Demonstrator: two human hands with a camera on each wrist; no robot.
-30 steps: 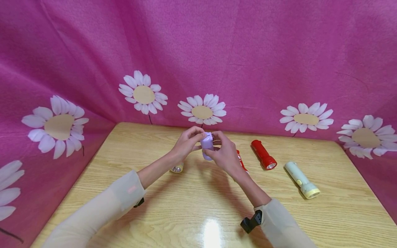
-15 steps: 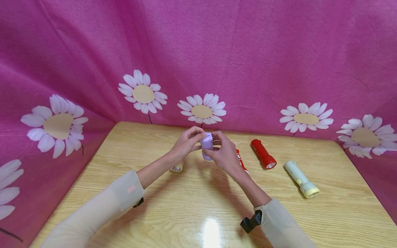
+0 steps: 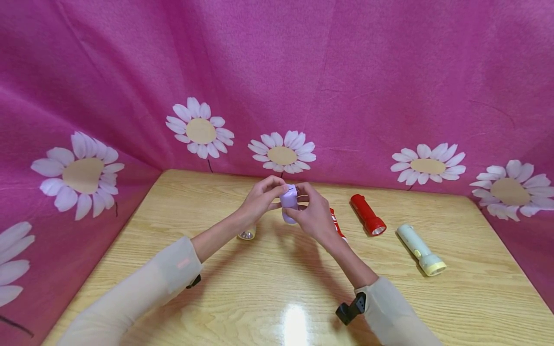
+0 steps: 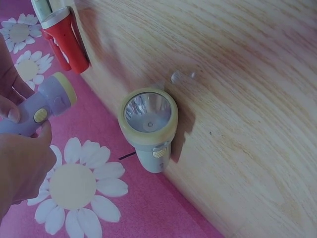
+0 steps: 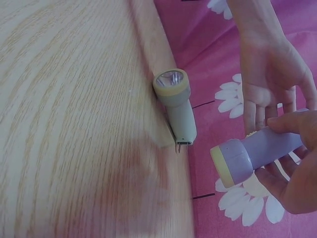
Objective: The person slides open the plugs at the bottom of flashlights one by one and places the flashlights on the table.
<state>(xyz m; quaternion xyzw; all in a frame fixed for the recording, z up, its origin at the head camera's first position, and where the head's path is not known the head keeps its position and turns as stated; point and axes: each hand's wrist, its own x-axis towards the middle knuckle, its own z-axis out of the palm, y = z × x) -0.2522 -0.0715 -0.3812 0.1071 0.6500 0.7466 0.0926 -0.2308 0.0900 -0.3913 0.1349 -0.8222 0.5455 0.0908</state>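
Observation:
Between my two hands I hold a purple flashlight (image 3: 289, 198) above the table, its tail end upward and its yellow-rimmed head toward the tabletop. My left hand (image 3: 258, 198) has its thumb and index finger at the tail end, beside a dark slot. The right hand (image 3: 313, 211) grips the barrel, thumb across the near side. A yellow switch (image 4: 40, 115) shows on the barrel in the left wrist view, with a fingertip close beside it. Beneath my left wrist lies a pale flashlight (image 4: 154, 153) with a cream rim; metal prongs (image 5: 178, 148) stick out of its tail.
On the wooden table (image 3: 259, 298), a red-and-white flashlight (image 3: 336, 225) is partly hidden behind my right wrist. Farther right lie a red flashlight (image 3: 367, 215) and a pale green flashlight (image 3: 421, 251). A pink daisy-print cloth (image 3: 346, 96) hangs along the back and sides.

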